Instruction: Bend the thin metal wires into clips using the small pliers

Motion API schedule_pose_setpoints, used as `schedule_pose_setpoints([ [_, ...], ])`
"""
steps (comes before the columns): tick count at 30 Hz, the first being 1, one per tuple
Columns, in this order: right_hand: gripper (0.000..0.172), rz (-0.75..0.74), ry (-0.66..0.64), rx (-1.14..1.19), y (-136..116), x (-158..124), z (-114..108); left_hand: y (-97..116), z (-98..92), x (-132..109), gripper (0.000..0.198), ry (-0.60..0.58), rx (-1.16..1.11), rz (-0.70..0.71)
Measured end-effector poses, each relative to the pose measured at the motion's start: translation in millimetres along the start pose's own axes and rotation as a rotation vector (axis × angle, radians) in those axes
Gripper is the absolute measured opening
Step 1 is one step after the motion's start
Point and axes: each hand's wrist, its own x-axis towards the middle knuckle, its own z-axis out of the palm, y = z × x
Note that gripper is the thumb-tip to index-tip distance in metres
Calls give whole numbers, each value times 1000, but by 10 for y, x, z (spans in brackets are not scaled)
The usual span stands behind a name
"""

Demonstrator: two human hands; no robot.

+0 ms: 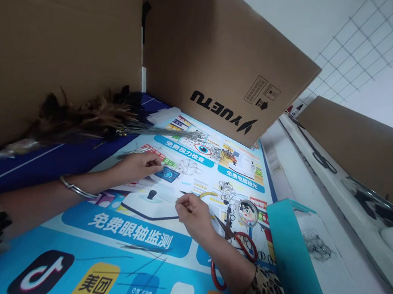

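Yellow-handled tool (209, 193) lies crosswise on the surface (49, 239), just beyond my right hand (194, 213), which is nearer to it than my left hand (141, 166), and both hands' fingers are pinched, whether on something I cannot tell.

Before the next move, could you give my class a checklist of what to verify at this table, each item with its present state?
1. Left hand and right hand apart: ok, a gap shows between them.
2. Anything thin pinched in the fingertips: cannot tell, too fine to make out.
3. Red-handled scissors in full view: not ok, the right arm hides part of them.
4. Dark strands gathered neatly: not ok, several lie scattered at different angles.
5. Feathers away from both hands: ok, they lie against the cardboard on the left.
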Motion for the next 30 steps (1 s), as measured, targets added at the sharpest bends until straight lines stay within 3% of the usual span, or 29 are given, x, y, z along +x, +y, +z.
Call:
schedule_pose_setpoints([
  [3,6,-26,-15,-80,-25,-14,-7,8,-13,-43,28,6,22,136],
  [7,6,-80,-75,-189,-63,-37,-20,25,-1,-99,25,-81,86,301],
  [15,6,-111,-114,-296,-73,-48,-24,-4,74,-57,29,-61,301,322],
  [24,7,-189,-157,-471,-143,-53,-41,-24,7,-132,30,-4,386,349],
  [30,7,-200,-179,-492,-129,-47,-42,-39,29,-51,31,-40,385,371],
])
